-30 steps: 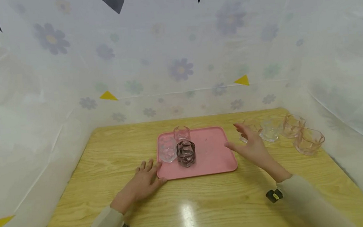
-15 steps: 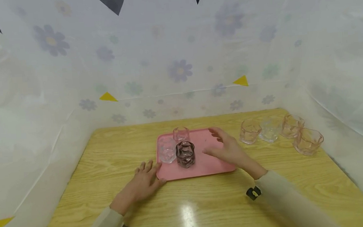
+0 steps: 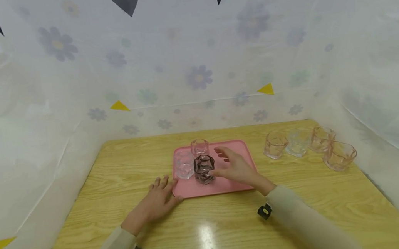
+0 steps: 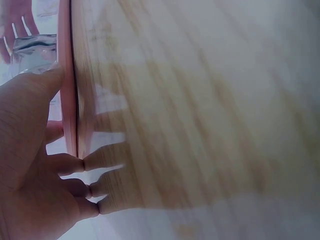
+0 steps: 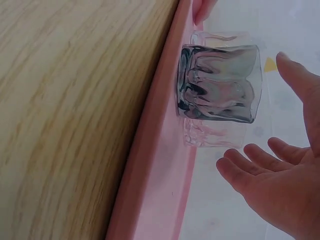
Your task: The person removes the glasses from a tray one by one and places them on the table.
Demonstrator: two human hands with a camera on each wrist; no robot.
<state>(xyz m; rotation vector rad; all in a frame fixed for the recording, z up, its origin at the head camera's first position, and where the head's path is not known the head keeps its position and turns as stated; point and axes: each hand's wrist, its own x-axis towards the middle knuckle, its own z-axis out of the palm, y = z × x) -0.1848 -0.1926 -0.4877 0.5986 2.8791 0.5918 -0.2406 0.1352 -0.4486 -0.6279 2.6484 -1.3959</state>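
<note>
A dark grey glass (image 3: 204,169) stands upright on the pink tray (image 3: 190,191). My right hand (image 3: 235,168) is just right of this glass, its thumb and fingers spread apart. The right wrist view shows a gap between that hand and the grey glass (image 5: 220,82). Behind the grey glass is a pale pink-looking glass (image 3: 199,147), and to its left stands clear glassware (image 3: 184,168); whether that is one glass or two I cannot tell. My left hand (image 3: 157,200) rests with spread fingers at the tray's near left corner, its thumb touching the rim (image 4: 66,95).
On the wooden table (image 3: 125,160), right of the tray, stand a pinkish glass (image 3: 275,145), a clear glass (image 3: 297,144) and two more pinkish glasses, one at the back (image 3: 321,139) and one nearer (image 3: 339,156). White patterned sheeting (image 3: 194,51) encloses the table.
My right hand has moved left from beside the pinkish glass at the right, over the tray, to the grey glass. The left hand and the glasses have stayed in place.
</note>
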